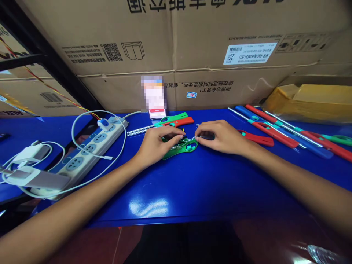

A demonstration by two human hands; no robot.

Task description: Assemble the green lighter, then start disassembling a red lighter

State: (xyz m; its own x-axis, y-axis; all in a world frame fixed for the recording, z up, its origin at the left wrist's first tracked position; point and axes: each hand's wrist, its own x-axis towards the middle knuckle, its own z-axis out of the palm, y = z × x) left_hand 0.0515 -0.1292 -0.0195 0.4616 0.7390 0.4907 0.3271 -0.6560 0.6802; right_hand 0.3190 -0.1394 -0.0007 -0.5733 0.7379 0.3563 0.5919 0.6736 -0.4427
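Note:
A green lighter casing [189, 146], opened so its inner parts show, lies on the blue table between my hands. My left hand [161, 143] is over the casing's left part, thumb and forefinger pinched together. What sits between those fingertips is too small to name; a tiny yellow bit shows beside them. My right hand [218, 135] is closed on a screwdriver [208, 136] with a dark handle, its thin metal shaft pointing left over the casing. Behind my left hand lie a red long-necked lighter [183, 121] and a green one [176, 116].
Several red, blue and green lighters [280, 134] lie at the right. A power strip [88, 154] with white cables stands at the left. A lit phone [156, 99] leans on the large carton [123, 88]. A yellow-taped package [316, 99] sits at the back right.

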